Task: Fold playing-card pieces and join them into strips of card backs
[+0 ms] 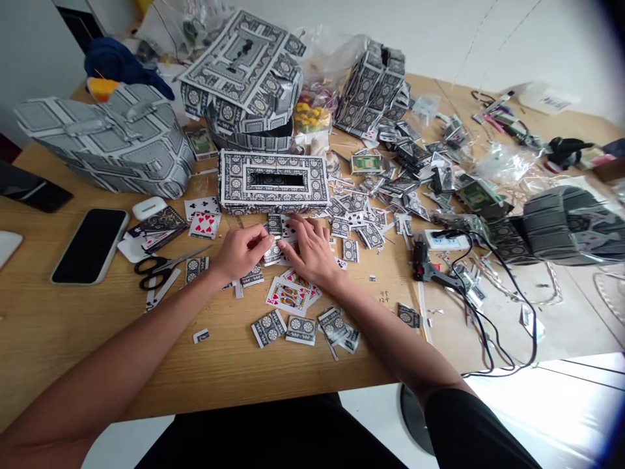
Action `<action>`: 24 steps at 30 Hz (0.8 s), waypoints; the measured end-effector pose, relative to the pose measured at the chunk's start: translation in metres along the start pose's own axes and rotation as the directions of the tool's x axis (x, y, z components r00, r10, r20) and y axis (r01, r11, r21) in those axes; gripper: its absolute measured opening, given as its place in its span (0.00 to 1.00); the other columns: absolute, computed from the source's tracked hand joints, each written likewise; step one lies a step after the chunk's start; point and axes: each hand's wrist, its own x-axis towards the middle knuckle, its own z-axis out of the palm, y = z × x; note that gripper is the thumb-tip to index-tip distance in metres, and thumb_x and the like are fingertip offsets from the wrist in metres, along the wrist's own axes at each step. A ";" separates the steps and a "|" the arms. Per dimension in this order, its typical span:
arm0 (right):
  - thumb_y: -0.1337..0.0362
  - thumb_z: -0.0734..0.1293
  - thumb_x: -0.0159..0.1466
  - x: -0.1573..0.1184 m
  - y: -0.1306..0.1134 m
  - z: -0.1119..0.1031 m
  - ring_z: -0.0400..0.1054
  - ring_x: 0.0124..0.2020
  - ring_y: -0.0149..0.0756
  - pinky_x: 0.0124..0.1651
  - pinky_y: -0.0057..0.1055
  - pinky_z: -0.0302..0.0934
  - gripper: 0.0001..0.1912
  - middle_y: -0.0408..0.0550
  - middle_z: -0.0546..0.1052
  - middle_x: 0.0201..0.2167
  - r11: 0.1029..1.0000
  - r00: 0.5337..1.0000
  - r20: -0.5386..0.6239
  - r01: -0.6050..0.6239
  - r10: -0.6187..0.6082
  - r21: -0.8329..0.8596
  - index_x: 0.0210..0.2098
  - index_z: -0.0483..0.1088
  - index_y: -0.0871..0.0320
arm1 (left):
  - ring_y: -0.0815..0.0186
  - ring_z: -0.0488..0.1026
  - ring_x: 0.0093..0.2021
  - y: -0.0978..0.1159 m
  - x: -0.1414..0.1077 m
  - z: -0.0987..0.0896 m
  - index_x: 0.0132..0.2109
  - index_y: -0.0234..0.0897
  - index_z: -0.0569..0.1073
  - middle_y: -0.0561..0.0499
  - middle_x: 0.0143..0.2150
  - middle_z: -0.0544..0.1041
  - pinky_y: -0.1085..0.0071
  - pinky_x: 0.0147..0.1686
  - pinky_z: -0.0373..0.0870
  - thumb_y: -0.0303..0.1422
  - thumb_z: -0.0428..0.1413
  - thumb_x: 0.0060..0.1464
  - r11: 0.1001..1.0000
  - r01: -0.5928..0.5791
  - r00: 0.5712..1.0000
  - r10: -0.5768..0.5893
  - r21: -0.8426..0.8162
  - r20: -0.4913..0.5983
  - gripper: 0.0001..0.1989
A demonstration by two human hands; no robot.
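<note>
Mid-worktop [78,352], by a box covered in playing-card backs [273,182], my left hand [239,254] curls over cut card pieces [272,254], grip unclear; my right hand [312,251] lies spread, pressing gently.

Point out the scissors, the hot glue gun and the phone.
Scissors [183,259]: head view, on the blades.
Hot glue gun [420,258]: head view, on the black body.
Phone [90,246]: head view, on the dark screen.

Wood-grain tabletop [63,352], matt; glossy paper cards [288,295]; scissors [168,266] w/ black plastic grips [150,273], metal blades [193,256].

Red K on a playing card [287,294]
</note>
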 end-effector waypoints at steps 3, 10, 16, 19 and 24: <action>0.41 0.56 0.76 0.000 0.000 0.001 0.57 0.68 0.61 0.68 0.59 0.53 0.34 0.57 0.65 0.74 1.000 1.000 0.002 0.006 -0.006 -0.011 0.71 0.61 0.57 | 0.69 0.66 0.22 0.000 0.000 0.000 0.31 0.38 0.72 0.56 0.20 0.71 0.72 0.24 0.60 0.44 0.56 0.67 1.000 0.000 1.000 0.000 0.007 0.003 0.18; 0.40 0.53 0.76 0.000 0.001 0.006 0.54 0.68 0.63 0.67 0.60 0.53 0.36 0.52 0.57 0.79 0.999 1.000 0.019 0.018 -0.018 -0.046 0.73 0.58 0.55 | 0.68 0.66 0.22 0.001 0.001 0.000 0.31 0.38 0.74 0.56 0.20 0.70 0.71 0.25 0.60 0.45 0.56 0.66 1.000 0.009 1.000 -0.009 0.013 0.020 0.18; 0.41 0.54 0.76 0.001 0.002 0.007 0.54 0.68 0.63 0.67 0.61 0.52 0.35 0.53 0.60 0.77 0.999 1.000 0.019 0.015 -0.015 -0.041 0.73 0.58 0.56 | 0.68 0.67 0.22 0.000 0.001 0.000 0.31 0.38 0.73 0.56 0.20 0.71 0.71 0.25 0.60 0.45 0.55 0.67 1.000 0.008 1.000 -0.008 0.013 0.017 0.18; 0.41 0.55 0.76 0.001 0.001 0.006 0.55 0.67 0.62 0.68 0.59 0.52 0.34 0.53 0.63 0.76 0.999 1.000 0.016 0.008 -0.008 -0.047 0.72 0.59 0.56 | 0.68 0.67 0.22 -0.001 0.001 0.001 0.31 0.38 0.73 0.56 0.20 0.71 0.72 0.25 0.60 0.45 0.55 0.67 1.000 0.004 1.000 -0.004 0.013 0.015 0.19; 0.41 0.54 0.76 0.002 -0.001 0.003 0.56 0.68 0.62 0.67 0.59 0.53 0.35 0.53 0.63 0.76 0.998 1.000 0.024 0.005 -0.004 -0.056 0.73 0.59 0.56 | 0.68 0.66 0.22 -0.002 0.001 0.000 0.31 0.39 0.72 0.57 0.20 0.71 0.72 0.25 0.60 0.44 0.55 0.67 1.000 0.004 1.000 -0.004 0.030 0.010 0.18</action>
